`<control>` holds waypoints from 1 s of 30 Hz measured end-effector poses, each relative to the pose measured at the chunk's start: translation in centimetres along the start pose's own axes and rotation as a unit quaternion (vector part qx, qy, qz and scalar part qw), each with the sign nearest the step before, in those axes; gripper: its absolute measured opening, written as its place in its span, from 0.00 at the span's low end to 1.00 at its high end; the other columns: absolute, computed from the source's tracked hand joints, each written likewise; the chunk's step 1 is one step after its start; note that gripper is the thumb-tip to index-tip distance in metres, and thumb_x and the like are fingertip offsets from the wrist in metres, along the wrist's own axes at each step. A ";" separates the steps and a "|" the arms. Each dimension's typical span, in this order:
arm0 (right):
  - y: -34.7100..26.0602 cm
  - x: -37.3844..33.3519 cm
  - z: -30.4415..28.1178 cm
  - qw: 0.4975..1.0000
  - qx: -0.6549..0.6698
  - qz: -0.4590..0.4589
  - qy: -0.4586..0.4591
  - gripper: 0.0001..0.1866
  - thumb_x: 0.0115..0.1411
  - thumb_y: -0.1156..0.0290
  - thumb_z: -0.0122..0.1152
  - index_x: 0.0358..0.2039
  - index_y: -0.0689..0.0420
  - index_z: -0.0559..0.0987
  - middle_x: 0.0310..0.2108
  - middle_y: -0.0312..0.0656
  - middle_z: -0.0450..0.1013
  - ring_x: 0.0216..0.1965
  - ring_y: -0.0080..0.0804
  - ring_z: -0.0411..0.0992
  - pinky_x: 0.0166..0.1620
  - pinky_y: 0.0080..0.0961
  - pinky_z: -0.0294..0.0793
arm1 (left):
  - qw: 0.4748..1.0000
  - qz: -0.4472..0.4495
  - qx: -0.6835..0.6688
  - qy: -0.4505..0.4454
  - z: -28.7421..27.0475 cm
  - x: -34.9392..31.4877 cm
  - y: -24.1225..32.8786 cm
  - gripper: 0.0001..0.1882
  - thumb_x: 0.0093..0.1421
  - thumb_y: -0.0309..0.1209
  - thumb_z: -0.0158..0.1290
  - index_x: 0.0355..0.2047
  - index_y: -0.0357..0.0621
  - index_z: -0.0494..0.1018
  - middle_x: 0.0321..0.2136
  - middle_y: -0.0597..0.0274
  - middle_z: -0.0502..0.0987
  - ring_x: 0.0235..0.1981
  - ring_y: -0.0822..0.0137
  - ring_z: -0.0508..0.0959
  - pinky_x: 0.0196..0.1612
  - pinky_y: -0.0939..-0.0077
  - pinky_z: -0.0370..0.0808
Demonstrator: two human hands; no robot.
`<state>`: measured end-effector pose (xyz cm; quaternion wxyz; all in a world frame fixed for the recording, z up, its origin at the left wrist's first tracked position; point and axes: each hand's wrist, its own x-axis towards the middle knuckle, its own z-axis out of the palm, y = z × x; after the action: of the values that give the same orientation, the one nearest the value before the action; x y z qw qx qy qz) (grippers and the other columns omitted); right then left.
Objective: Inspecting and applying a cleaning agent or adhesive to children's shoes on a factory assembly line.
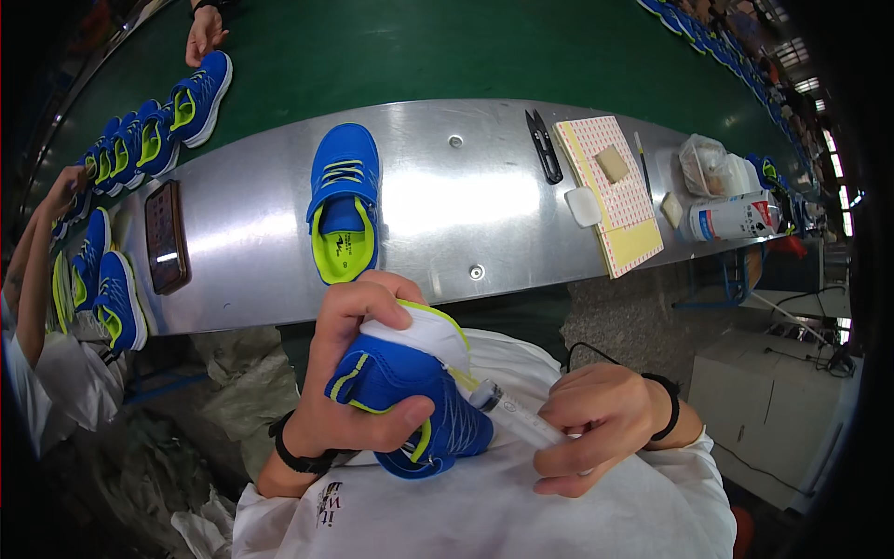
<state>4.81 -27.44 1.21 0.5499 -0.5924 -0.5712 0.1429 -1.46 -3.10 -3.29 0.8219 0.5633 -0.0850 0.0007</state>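
My left hand (358,345) is wrapped round a blue child's sneaker (410,373) with a white sole and lime-green trim, tilted on its side in front of my shirt. In my right hand (596,424) is a clear plastic syringe (512,415), its narrow yellowish tip against the seam between the sole and the blue upper. Whether anything is coming out of the tip cannot be made out. A matching sneaker (345,200) stands on the metal bench just beyond my left hand, its toe pointing away from me.
On the metal bench (428,233) lie a phone (166,238), black thread snips (543,149), a patterned pad (610,196) with a tan block (612,164), and a white can (734,216). More sneakers (200,98) line the green belt (372,56). Another person's hand (205,35) hangs beside them.
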 end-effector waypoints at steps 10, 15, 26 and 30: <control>0.0 -0.5 1.0 0.999 -0.051 -0.006 0.004 0.09 0.44 0.69 0.71 0.24 0.57 0.79 0.23 0.39 0.66 0.12 0.23 0.58 0.16 0.17 0.58 | 1.000 -0.002 0.006 0.003 -0.2 -0.1 -0.1 0.32 0.44 0.27 0.63 0.47 0.48 0.58 0.45 0.51 0.63 0.43 0.66 0.69 0.46 0.75 0.68; 0.0 -0.6 1.3 0.998 -0.061 -0.004 0.010 0.08 0.45 0.68 0.70 0.24 0.56 0.79 0.21 0.39 0.67 0.12 0.24 0.60 0.16 0.17 0.60 | 1.000 -0.005 0.001 0.005 -0.1 -0.1 -0.1 0.32 0.43 0.27 0.63 0.47 0.47 0.58 0.45 0.51 0.63 0.43 0.66 0.69 0.47 0.75 0.67; 0.0 -0.8 1.7 0.998 -0.058 0.001 0.015 0.08 0.45 0.69 0.69 0.25 0.56 0.79 0.20 0.38 0.67 0.12 0.24 0.59 0.15 0.18 0.59 | 1.000 -0.018 0.000 0.021 -0.1 -0.2 0.0 0.32 0.44 0.29 0.63 0.47 0.47 0.58 0.45 0.50 0.63 0.43 0.66 0.68 0.47 0.74 0.67; 0.1 -0.8 1.7 0.998 -0.058 -0.001 0.019 0.08 0.46 0.69 0.69 0.24 0.56 0.79 0.19 0.37 0.66 0.12 0.24 0.59 0.15 0.17 0.58 | 0.999 -0.022 -0.008 0.029 0.0 -0.3 -0.1 0.32 0.44 0.29 0.63 0.47 0.47 0.58 0.45 0.50 0.63 0.43 0.65 0.68 0.47 0.74 0.67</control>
<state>3.21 -27.25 0.19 0.5251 -0.6256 -0.5686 0.0978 -1.77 -3.07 -3.43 0.8283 0.5582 -0.0485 -0.0016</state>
